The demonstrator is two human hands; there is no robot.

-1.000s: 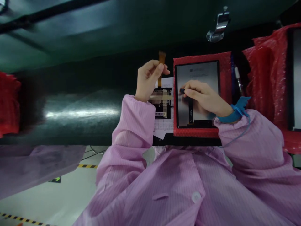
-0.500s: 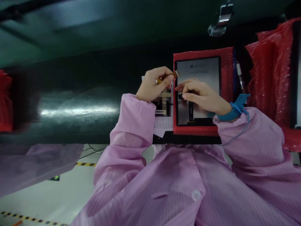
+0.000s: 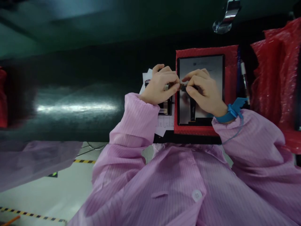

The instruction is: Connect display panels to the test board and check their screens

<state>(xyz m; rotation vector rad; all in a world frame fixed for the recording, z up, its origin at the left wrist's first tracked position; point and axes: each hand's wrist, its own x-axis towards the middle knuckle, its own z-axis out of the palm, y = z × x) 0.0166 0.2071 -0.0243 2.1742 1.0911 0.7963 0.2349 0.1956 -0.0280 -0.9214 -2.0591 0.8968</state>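
A flat panel (image 3: 213, 91) with a dark frame lies on a red bubble-wrap sheet (image 3: 230, 78). My left hand (image 3: 162, 84) pinches the end of a small orange-brown flex strip (image 3: 181, 86) at the panel's left edge. Over the panel, my right hand (image 3: 205, 89), with a blue wrist strap (image 3: 228, 115), is closed by thumb and finger on the end of a black ribbon cable (image 3: 192, 110) rising from the panel's lower part. The two ends meet between my fingertips; whether they are joined is too small to tell. Partly beneath my left hand is a dark labelled part (image 3: 164, 110).
Printed papers (image 3: 164, 121) lie left of the panel. A white-capped pen (image 3: 244, 75) and more red bubble wrap (image 3: 270, 75) are to the right. A shiny metal fixture (image 3: 227, 18) stands at the back. Another person's sleeve (image 3: 35, 160) shows at lower left.
My left hand has moved slightly right and down with the flex strip. My right hand has lifted the black cable's end toward it, and the fingertips of both hands are now close together.
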